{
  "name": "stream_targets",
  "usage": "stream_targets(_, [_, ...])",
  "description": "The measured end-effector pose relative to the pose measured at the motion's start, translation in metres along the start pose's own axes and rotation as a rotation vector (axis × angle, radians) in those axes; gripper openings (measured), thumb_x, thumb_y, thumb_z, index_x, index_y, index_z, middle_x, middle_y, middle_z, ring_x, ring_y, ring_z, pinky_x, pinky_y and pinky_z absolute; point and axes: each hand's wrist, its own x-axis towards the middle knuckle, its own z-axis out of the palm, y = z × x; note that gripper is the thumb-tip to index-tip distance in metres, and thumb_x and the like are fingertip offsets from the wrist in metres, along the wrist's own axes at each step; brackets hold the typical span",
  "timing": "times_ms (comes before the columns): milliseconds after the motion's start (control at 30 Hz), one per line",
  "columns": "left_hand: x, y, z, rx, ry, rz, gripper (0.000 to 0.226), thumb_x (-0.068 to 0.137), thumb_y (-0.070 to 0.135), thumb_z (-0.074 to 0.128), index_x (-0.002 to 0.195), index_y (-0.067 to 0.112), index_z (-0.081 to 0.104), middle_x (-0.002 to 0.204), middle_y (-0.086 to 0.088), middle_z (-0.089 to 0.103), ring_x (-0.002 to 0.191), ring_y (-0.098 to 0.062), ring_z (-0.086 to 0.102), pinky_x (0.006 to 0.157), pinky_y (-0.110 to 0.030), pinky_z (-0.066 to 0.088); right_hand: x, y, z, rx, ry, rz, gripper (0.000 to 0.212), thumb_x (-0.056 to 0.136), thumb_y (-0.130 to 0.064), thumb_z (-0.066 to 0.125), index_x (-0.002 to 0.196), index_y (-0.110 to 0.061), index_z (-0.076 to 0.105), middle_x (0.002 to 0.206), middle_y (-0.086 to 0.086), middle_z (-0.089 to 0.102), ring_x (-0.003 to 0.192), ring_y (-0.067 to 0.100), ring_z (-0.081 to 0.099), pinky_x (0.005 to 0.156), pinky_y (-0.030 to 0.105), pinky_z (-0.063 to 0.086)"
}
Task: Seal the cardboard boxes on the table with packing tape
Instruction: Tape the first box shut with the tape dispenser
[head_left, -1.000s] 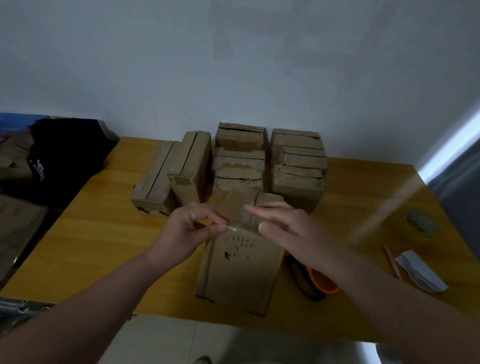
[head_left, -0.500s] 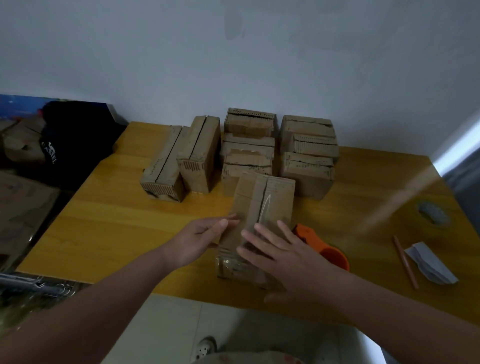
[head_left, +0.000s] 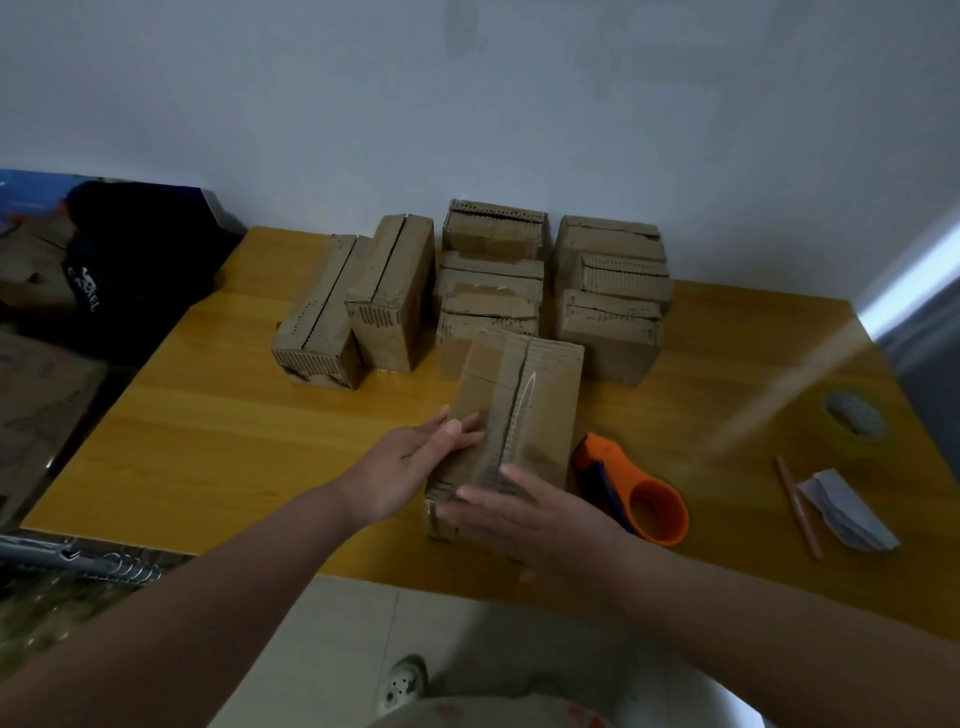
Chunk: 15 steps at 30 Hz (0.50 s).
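On the table (head_left: 208, 441), a cluster of boxes (head_left: 608, 322) is sitting by the wall. You are pressing the nearest box (head_left: 519, 410), by the front edge, with straight fingers: left hand (head_left: 410, 467) against its left side, right hand (head_left: 524, 514) on its near end. The tape dispenser (head_left: 649, 504) is lying just beside it.

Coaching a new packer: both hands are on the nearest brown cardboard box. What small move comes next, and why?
Probably slide the right hand forward along the glossy tape strip on the seam of the brown cardboard box, pressing it flat: the left hand steadies its left side, and the orange tape dispenser lies beside it.
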Motion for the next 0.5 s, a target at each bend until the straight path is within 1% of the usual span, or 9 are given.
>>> stream_targets(33, [0.0, 0.0, 0.0, 0.013, 0.002, 0.006, 0.066, 0.091, 0.067, 0.026, 0.13, 0.025, 0.058, 0.147, 0.018, 0.039, 0.141, 0.007, 0.013, 0.114, -0.023, 0.012, 0.001, -0.002, -0.001, -0.037, 0.0, -0.031, 0.127, 0.077, -0.083, 0.037, 0.144, 0.004, -0.027, 0.157, 0.013, -0.022, 0.142, 0.038, -0.026, 0.108, 0.061, -0.019])
stream_targets(100, [0.0, 0.001, 0.0, 0.022, 0.009, 0.014, 0.076, 0.082, 0.074, 0.025, 0.13, 0.027, 0.059, 0.145, 0.021, 0.039, 0.139, 0.01, 0.011, 0.11, -0.02, 0.01, 0.006, -0.01, -0.005, -0.146, 0.061, -0.081, 0.116, 0.081, -0.081, 0.032, 0.145, 0.0, -0.02, 0.161, 0.006, -0.016, 0.145, 0.03, -0.021, 0.103, 0.061, -0.027])
stream_targets(133, [0.0, 0.002, 0.0, 0.021, 0.011, 0.012, 0.078, 0.079, 0.076, 0.024, 0.13, 0.028, 0.059, 0.145, 0.021, 0.04, 0.139, 0.011, 0.012, 0.11, -0.02, 0.01, 0.01, -0.011, -0.009, -0.189, 0.093, -0.09, 0.11, 0.083, -0.08, 0.029, 0.146, -0.002, -0.016, 0.162, 0.003, -0.013, 0.147, 0.026, -0.017, 0.101, 0.06, -0.029])
stream_targets(200, [0.001, 0.003, 0.0, 0.008, 0.01, 0.003, 0.079, 0.078, 0.076, 0.023, 0.129, 0.029, 0.059, 0.144, 0.021, 0.041, 0.138, 0.012, 0.013, 0.109, -0.019, 0.011, 0.017, -0.011, -0.015, -0.217, 0.116, -0.089, 0.105, 0.084, -0.079, 0.026, 0.148, -0.006, -0.013, 0.162, 0.003, -0.012, 0.147, 0.025, -0.014, 0.102, 0.058, -0.028])
stream_targets(300, [0.001, 0.004, 0.001, 0.014, 0.013, 0.0, 0.073, 0.083, 0.071, 0.023, 0.13, 0.027, 0.058, 0.144, 0.02, 0.042, 0.136, 0.014, 0.013, 0.107, -0.016, 0.012, 0.022, -0.01, -0.015, -0.195, 0.051, -0.057, 0.112, 0.081, -0.082, 0.028, 0.146, -0.004, -0.02, 0.161, 0.003, -0.016, 0.146, 0.028, -0.015, 0.105, 0.062, -0.025])
stream_targets(367, [0.001, 0.004, 0.0, 0.044, 0.016, 0.006, 0.066, 0.088, 0.064, 0.022, 0.131, 0.027, 0.057, 0.144, 0.019, 0.041, 0.137, 0.013, 0.013, 0.104, -0.011, 0.011, 0.021, -0.011, -0.015, -0.203, -0.02, -0.057, 0.115, 0.082, -0.082, 0.028, 0.143, 0.0, -0.023, 0.161, 0.004, -0.017, 0.146, 0.027, -0.016, 0.106, 0.059, -0.022])
stream_targets(433, [0.002, 0.004, 0.001, 0.071, 0.022, 0.018, 0.063, 0.093, 0.061, 0.022, 0.132, 0.026, 0.056, 0.145, 0.018, 0.04, 0.138, 0.01, 0.013, 0.102, -0.008, 0.011, 0.019, -0.014, -0.016, -0.261, -0.055, -0.093, 0.109, 0.085, -0.079, 0.028, 0.147, -0.003, -0.02, 0.161, 0.006, -0.019, 0.144, 0.029, -0.021, 0.102, 0.059, -0.029])
stream_targets(500, [0.002, 0.008, 0.002, 0.094, 0.031, 0.024, 0.06, 0.097, 0.058, 0.022, 0.134, 0.023, 0.055, 0.148, 0.014, 0.039, 0.14, 0.006, 0.014, 0.106, -0.013, 0.011, 0.016, -0.013, -0.021, -0.317, -0.057, -0.133, 0.102, 0.088, -0.075, 0.026, 0.15, -0.007, -0.018, 0.16, 0.007, -0.02, 0.143, 0.029, -0.026, 0.094, 0.06, -0.036])
